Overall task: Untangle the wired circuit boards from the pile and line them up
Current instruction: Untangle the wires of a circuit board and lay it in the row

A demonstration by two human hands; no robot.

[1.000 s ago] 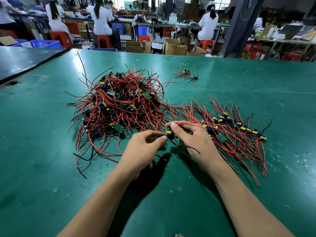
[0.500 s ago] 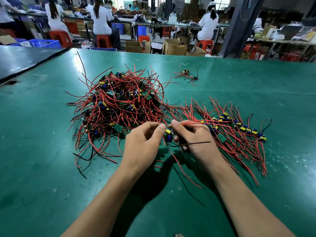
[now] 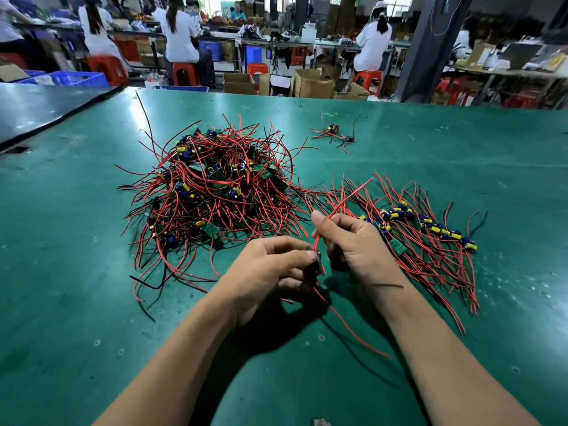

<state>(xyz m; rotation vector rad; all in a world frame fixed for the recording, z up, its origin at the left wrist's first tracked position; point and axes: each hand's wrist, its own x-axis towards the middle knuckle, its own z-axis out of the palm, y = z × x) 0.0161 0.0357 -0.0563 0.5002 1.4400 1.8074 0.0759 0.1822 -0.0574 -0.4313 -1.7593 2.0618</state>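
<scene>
A tangled pile [image 3: 212,192] of small green circuit boards with red and black wires lies on the green table [image 3: 61,272]. To its right a row of boards [image 3: 430,229] lies side by side, wires trailing toward me. My left hand [image 3: 270,272] pinches one small board [image 3: 313,269] just above the table. My right hand [image 3: 356,244] holds that board's red wire [image 3: 341,204], which rises up and to the right. Another red wire of the board hangs down toward me.
A lone wired board [image 3: 335,133] lies far back on the table. A dark table [image 3: 37,109] adjoins at the left. Beyond the far edge are cardboard boxes [image 3: 310,84], red stools and several seated people at benches.
Both hands have drawn the board nearer to me and lifted it. My right hand has slid up a red wire, which now points up and right; the black wire is out of sight.
</scene>
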